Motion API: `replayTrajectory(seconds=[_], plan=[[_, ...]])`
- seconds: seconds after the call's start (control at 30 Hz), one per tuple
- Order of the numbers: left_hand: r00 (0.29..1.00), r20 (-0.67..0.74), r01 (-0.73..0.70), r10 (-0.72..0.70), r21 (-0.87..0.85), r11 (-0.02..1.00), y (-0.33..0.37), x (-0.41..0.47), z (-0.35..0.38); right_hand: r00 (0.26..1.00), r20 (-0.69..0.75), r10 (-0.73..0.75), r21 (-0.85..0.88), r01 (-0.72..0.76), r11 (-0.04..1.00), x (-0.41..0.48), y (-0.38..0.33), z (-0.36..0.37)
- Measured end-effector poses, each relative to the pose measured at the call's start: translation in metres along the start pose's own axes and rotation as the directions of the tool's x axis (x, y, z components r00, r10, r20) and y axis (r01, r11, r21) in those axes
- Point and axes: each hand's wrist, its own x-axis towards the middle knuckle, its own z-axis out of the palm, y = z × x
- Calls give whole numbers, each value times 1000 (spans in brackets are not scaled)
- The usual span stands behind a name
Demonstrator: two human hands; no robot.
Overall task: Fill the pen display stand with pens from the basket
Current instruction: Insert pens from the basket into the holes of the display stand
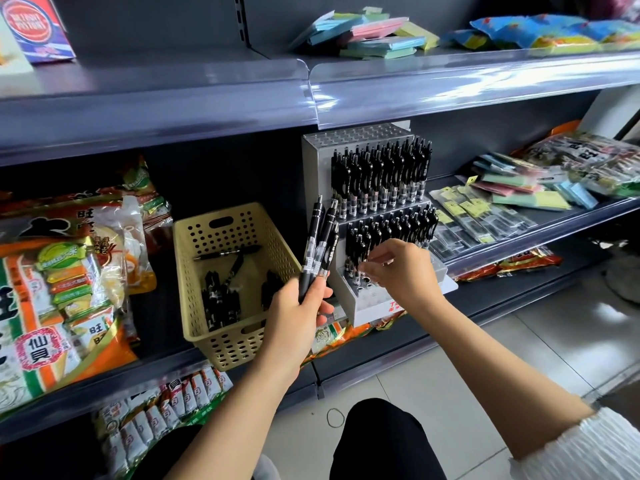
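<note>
Our left hand (300,308) clamped on few pens (320,237), upright, between basket (194,244) and stand (313,161). Our right hand (403,271) at stand's near row, fingers curled; hold unclear.

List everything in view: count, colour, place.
pen display stand: one, grey, middle shelf
stand pens: many, black, upright in the stand's middle tiers
basket: one, beige, perforated, left of the stand
basket pens: several, black, lying inside the basket
held pens: a few, black, in the left hand
snack bags: many, orange and white, left of the basket
sticky-note packs: many, pastel, top shelf
clear packets: several, yellow-tagged, right of the stand
rubber band: one, dark, floor
left hand: grips the held pens
right hand: at the stand's lowest tier, grip unclear
</note>
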Motion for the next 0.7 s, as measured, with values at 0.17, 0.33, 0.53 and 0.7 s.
replayTrajectory(seconds=[0.17, 0.33, 0.53, 0.7], plan=[[998, 56, 28, -26, -38, 999, 0, -2, 5, 992, 129, -17, 356, -31, 934, -16, -27, -9], [996, 91, 5, -5, -3, 1000, -3, -3, 7, 966, 254, -47, 547, -104, 831, -24, -42, -9], [999, 29, -21, 20, 41, 999, -7, 1, 6, 961, 274, -34, 602, -144, 785, -22, -41, -22], [997, -36, -64, 65, 14, 998, -3, 3, 1, 998, -62, 1, 301, 18, 953, 5, -25, -48]])
